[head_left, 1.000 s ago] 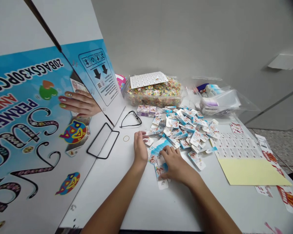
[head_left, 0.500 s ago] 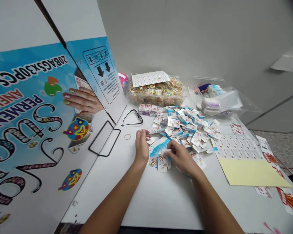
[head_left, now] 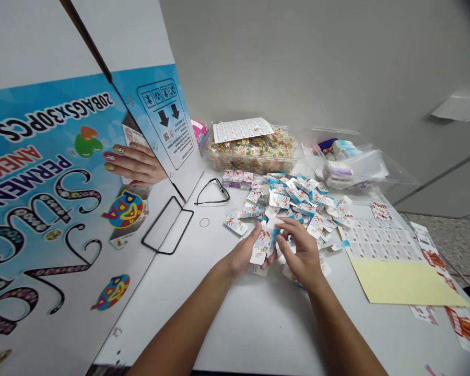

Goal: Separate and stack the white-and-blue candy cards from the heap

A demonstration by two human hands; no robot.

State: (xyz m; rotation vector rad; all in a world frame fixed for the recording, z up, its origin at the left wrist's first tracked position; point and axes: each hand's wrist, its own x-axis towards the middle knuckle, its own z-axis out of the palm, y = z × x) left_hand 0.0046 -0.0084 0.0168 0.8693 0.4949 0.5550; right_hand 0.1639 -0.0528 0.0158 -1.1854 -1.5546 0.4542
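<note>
Near the front of the pile, my left hand (head_left: 245, 254) is closed around a bunch of small white-and-blue printed cards (head_left: 261, 244) with a red hand pictured on them. My right hand (head_left: 301, 251) pinches the same cards at their upper right edge, its thumb and fingers bent against them. Behind both hands spreads a loose heap of similar small cards or flat packets (head_left: 280, 200). One single card (head_left: 235, 224) lies just left of the heap. My palms hide the lower part of the bunch.
A clear tub (head_left: 235, 163) of colourful small pieces stands at the back, a sheet on top. Another clear tub (head_left: 352, 183) sits right of it. Printed sheets and a yellow sheet (head_left: 407, 282) lie right. Left are eyeglasses (head_left: 212, 201), a rubber band (head_left: 204, 222) and a large printed carton (head_left: 74, 198).
The cards that lay fanned on the table are now gathered and lifted in my hands. My left hand has moved right and closed on them; my right hand has shifted slightly right.
</note>
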